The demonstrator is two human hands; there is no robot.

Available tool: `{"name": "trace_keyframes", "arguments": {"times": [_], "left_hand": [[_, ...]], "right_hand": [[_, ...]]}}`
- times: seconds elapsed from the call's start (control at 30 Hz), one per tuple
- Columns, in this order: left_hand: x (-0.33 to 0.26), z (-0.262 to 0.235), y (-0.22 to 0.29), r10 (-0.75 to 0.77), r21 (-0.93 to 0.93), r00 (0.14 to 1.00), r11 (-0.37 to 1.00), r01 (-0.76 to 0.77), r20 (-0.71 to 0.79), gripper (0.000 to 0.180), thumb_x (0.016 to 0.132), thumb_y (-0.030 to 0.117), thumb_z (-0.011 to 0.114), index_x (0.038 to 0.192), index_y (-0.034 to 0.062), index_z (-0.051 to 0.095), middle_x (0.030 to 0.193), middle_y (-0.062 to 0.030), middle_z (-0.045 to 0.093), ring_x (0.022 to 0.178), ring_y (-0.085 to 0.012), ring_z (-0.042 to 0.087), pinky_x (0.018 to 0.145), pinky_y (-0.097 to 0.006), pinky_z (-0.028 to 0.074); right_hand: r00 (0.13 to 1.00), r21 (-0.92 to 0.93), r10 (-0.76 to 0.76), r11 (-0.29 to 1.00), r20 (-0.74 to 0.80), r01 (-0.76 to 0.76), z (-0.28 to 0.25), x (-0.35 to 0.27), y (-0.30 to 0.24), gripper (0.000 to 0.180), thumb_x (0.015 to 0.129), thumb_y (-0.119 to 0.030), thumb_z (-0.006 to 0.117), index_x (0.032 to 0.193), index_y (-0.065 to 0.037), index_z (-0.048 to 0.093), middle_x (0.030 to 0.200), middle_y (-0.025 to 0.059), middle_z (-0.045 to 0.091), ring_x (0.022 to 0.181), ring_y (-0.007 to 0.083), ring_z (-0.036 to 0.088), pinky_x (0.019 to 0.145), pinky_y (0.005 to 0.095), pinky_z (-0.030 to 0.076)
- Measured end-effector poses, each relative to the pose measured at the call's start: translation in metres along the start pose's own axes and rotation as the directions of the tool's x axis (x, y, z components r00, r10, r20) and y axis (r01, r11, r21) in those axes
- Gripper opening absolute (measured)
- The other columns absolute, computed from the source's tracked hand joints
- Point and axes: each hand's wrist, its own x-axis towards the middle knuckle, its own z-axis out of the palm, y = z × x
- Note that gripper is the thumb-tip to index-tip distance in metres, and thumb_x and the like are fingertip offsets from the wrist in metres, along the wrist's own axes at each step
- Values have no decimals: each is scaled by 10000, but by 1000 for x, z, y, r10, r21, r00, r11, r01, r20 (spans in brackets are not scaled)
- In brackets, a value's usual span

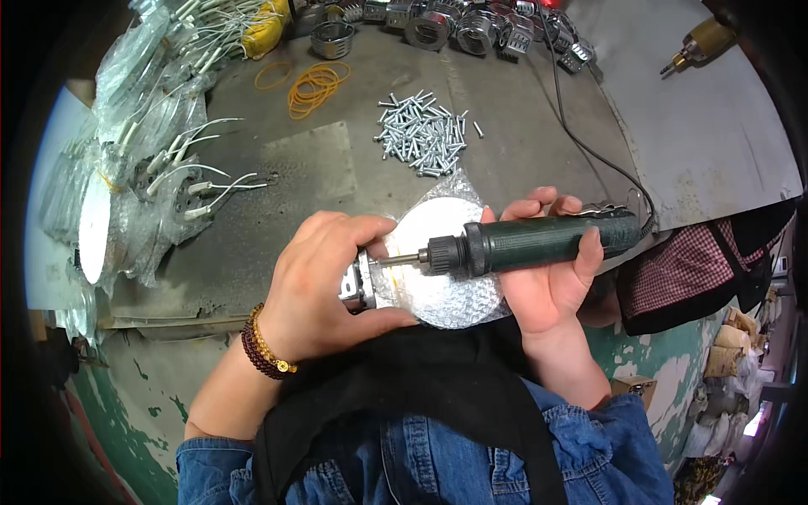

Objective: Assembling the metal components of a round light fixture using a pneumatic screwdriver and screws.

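In my right hand (551,278) lies a dark green electric screwdriver (547,242), level, its bit pointing left. The fingers curl round its body from behind and the thumb rests on the near side. My left hand (316,269) grips a small shiny metal bracket (364,282), partly hidden by the fingers. The bit's tip reaches the bracket; whether a screw sits there is hidden. Beneath the screwdriver is a round white disc (450,220) in bubble wrap with a yellow rubber band (394,278), at the table's near edge.
A heap of silver screws (421,135) lies mid-table, with orange rubber bands (316,88) to its left. Metal ring-shaped parts (429,29) line the far edge. Bubble-wrapped discs with white wires (126,202) stand at left. A black cord (562,109) runs down to the screwdriver.
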Motion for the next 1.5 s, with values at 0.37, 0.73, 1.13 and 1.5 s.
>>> {"name": "trace_keyframes", "arguments": {"times": [0.37, 0.73, 1.13, 1.5], "left_hand": [[3, 2, 1, -4, 12, 1000, 1000, 4, 3, 814, 541, 296, 968, 1228, 52, 606, 947, -61, 682, 894, -268, 636, 839, -383, 503], [-1, -2, 4, -36, -23, 999, 999, 36, 10, 786, 566, 225, 946, 1252, 64, 598, 987, -65, 656, 928, -291, 628, 863, -402, 495], [-12, -55, 15, -339, -214, 921, 901, 376, 192, 575, 695, 205, 904, 1179, 30, 649, 967, -78, 705, 857, -216, 686, 795, -325, 539], [-5, -60, -11, -509, 162, 849, 858, 488, 138, 371, 927, 380, 700, 984, 13, 684, 905, -131, 709, 790, -200, 693, 678, -343, 557]], "right_hand": [[999, -6, 19, 1000, -27, -19, 3, 4, 1, 276, 865, -239, 808, 1110, -208, 683, 1255, 30, 625, 1191, 228, 601, 1212, 551, 289], [993, -70, 39, 997, 113, -31, -1, 9, 0, 467, 844, -311, 839, 1256, -230, 634, 1306, 19, 615, 1227, 220, 563, 1205, 540, 309], [864, -149, 147, 985, 481, -84, 57, 5, -67, 538, 788, -259, 880, 1260, -209, 628, 1377, -71, 573, 1305, 169, 509, 1219, 739, 45], [999, 1, 37, 999, 38, -37, 21, 1, -21, 326, 842, -243, 823, 1142, -206, 701, 1272, 30, 646, 1167, 200, 602, 1189, 696, 234]]}}
